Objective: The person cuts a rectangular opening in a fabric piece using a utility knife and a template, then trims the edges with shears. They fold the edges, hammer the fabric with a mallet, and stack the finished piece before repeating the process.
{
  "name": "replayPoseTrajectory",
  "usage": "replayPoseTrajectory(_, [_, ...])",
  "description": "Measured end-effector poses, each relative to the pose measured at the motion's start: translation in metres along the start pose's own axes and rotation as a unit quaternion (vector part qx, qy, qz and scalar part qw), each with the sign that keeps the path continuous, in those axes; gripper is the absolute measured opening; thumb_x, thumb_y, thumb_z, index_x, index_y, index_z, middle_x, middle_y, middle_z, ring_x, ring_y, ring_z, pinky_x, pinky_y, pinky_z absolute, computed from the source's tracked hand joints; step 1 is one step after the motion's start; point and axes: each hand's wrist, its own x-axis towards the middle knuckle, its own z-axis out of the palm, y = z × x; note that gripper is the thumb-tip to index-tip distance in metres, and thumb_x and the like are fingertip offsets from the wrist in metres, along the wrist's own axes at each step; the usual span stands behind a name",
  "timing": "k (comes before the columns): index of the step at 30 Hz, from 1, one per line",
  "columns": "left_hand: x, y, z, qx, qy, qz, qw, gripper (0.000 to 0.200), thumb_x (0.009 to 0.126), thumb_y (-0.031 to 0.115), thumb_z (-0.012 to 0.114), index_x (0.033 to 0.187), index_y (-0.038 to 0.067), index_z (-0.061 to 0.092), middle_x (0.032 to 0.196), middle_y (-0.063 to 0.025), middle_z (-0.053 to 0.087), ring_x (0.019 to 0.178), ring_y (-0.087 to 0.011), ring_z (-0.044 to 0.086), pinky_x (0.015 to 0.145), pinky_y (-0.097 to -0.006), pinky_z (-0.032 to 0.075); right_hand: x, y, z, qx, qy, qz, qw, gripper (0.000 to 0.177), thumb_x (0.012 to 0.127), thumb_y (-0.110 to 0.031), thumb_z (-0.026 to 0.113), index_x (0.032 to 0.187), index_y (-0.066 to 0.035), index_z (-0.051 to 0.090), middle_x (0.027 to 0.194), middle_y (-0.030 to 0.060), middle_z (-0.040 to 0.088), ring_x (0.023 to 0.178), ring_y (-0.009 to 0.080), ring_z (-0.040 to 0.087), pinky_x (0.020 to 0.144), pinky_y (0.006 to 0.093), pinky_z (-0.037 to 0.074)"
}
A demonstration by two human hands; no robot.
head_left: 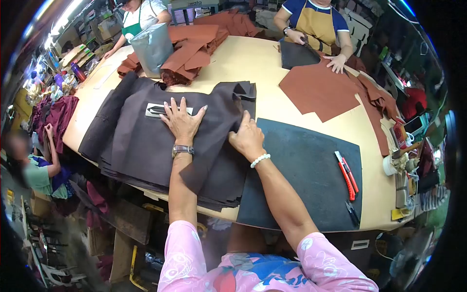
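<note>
My left hand (184, 119) lies flat, fingers spread, on a stack of dark brown fabric sheets (134, 141). Beneath its fingertips is a white card (155, 110) with black shapes on it. My right hand (247, 138) is closed at the right part of the stack, gripping the raised dark fabric (224, 109); its fingertips are partly hidden. A loose flap (194, 175) of that fabric curls across my left forearm. Right of the stack lies a dark cutting mat (301, 165), with red utility knives (346, 175) and small black-handled snips (352, 213) on it.
A grey bin (152, 48) stands behind the stack beside reddish-brown fabric (189, 58). Across the table, one person (316, 29) handles a reddish-brown sheet (321, 90); another (141, 19) stands at far left. A third person (41, 170) is at left. Tools and a white cup (389, 165) crowd the right edge.
</note>
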Motion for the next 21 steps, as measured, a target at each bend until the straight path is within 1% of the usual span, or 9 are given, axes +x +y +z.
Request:
replayPoseTrajectory(2, [0.000, 0.001, 0.000, 0.000, 0.000, 0.002, 1.000, 0.080, 0.065, 0.064, 0.063, 0.123, 0.009, 0.054, 0.135, -0.0191, 0.039, 0.129, -0.0410, 0.027, 0.101, -0.0628, 0.019, 0.011, 0.015, 0.004, 0.134, 0.003, 0.037, 0.990, 0.073, 0.067, -0.021, 0.063, 0.129, 0.006, 0.035, 0.110, 0.0272, 0.055, 0.093, 0.0383, 0.060, 0.083, 0.0418, 0.048])
replayPoseTrajectory(4, [-0.001, 0.004, -0.003, -0.003, 0.003, 0.003, 1.000, 0.082, 0.064, 0.064, 0.065, 0.123, 0.009, 0.054, 0.135, -0.0191, 0.039, 0.129, -0.0407, 0.027, 0.100, -0.0630, 0.020, 0.013, 0.020, -0.009, 0.308, -0.010, 0.077, 0.948, 0.069, 0.067, -0.018, 0.062, 0.128, 0.006, 0.038, 0.111, 0.0282, 0.055, 0.094, 0.0378, 0.060, 0.084, 0.0404, 0.047])
replayPoseTrajectory(5, [-0.001, 0.004, -0.004, -0.001, 0.004, 0.003, 1.000, 0.081, 0.063, 0.064, 0.065, 0.122, 0.009, 0.054, 0.135, -0.0190, 0.039, 0.129, -0.0406, 0.027, 0.100, -0.0630, 0.020, 0.008, 0.023, -0.016, 0.386, -0.039, 0.105, 0.916, 0.064, 0.068, -0.013, 0.060, 0.126, 0.008, 0.040, 0.111, 0.0292, 0.055, 0.100, 0.0370, 0.058, 0.089, 0.0384, 0.044])
replayPoseTrajectory(8, [-0.001, 0.006, -0.005, 0.002, 0.007, 0.004, 1.000, 0.081, 0.063, 0.063, 0.066, 0.122, 0.009, 0.055, 0.135, -0.0189, 0.040, 0.129, -0.0403, 0.027, 0.100, -0.0632, 0.021, 0.011, 0.038, 0.016, 0.375, 0.120, -0.001, 0.919, 0.062, 0.069, -0.010, 0.058, 0.125, 0.009, 0.039, 0.114, 0.0295, 0.053, 0.107, 0.0371, 0.054, 0.093, 0.0371, 0.042])
replayPoseTrajectory(12, [-0.001, 0.005, -0.002, 0.008, 0.014, 0.005, 1.000, 0.081, 0.063, 0.064, 0.066, 0.121, 0.009, 0.056, 0.135, -0.0182, 0.041, 0.130, -0.0392, 0.028, 0.100, -0.0631, 0.021, -0.001, 0.025, 0.004, 0.440, 0.183, -0.102, 0.873, 0.059, 0.070, -0.007, 0.057, 0.124, 0.010, 0.039, 0.118, 0.0292, 0.051, 0.110, 0.0370, 0.052, 0.096, 0.0375, 0.039])
replayPoseTrajectory(13, [-0.001, 0.005, -0.003, 0.012, 0.012, 0.005, 1.000, 0.081, 0.063, 0.064, 0.066, 0.121, 0.009, 0.056, 0.135, -0.0179, 0.041, 0.130, -0.0389, 0.028, 0.100, -0.0630, 0.021, -0.004, 0.017, -0.002, 0.413, 0.229, -0.172, 0.864, 0.060, 0.069, -0.007, 0.058, 0.124, 0.009, 0.039, 0.115, 0.0286, 0.052, 0.109, 0.0369, 0.053, 0.096, 0.0379, 0.040])
replayPoseTrajectory(19, [0.000, -0.014, 0.017, 0.067, 0.007, 0.036, 0.997, 0.080, 0.064, 0.061, 0.067, 0.125, 0.011, 0.052, 0.137, -0.0153, 0.039, 0.131, -0.0374, 0.027, 0.102, -0.0619, 0.019, -0.036, -0.011, 0.003, 0.458, 0.062, -0.284, 0.840, 0.060, 0.066, -0.005, 0.060, 0.122, 0.005, 0.043, 0.111, 0.0236, 0.055, 0.104, 0.0342, 0.056, 0.093, 0.0359, 0.043])
replayPoseTrajectory(20, [-0.002, -0.022, 0.030, 0.068, 0.021, 0.051, 0.996, 0.080, 0.064, 0.061, 0.067, 0.125, 0.011, 0.052, 0.137, -0.0158, 0.039, 0.130, -0.0381, 0.028, 0.101, -0.0620, 0.020, -0.038, -0.015, 0.009, 0.462, 0.074, -0.328, 0.821, 0.060, 0.067, -0.004, 0.060, 0.124, 0.000, 0.044, 0.104, 0.0156, 0.056, 0.093, 0.0232, 0.057, 0.086, 0.0313, 0.044])
replayPoseTrajectory(21, [-0.006, -0.026, 0.038, 0.068, 0.035, 0.065, 0.995, 0.080, 0.064, 0.061, 0.067, 0.125, 0.011, 0.052, 0.136, -0.0163, 0.039, 0.130, -0.0388, 0.028, 0.101, -0.0621, 0.020, -0.042, -0.019, 0.011, 0.489, 0.005, -0.308, 0.817, 0.059, 0.067, -0.003, 0.059, 0.124, -0.001, 0.044, 0.101, 0.0134, 0.056, 0.092, 0.0217, 0.057, 0.086, 0.0311, 0.044])
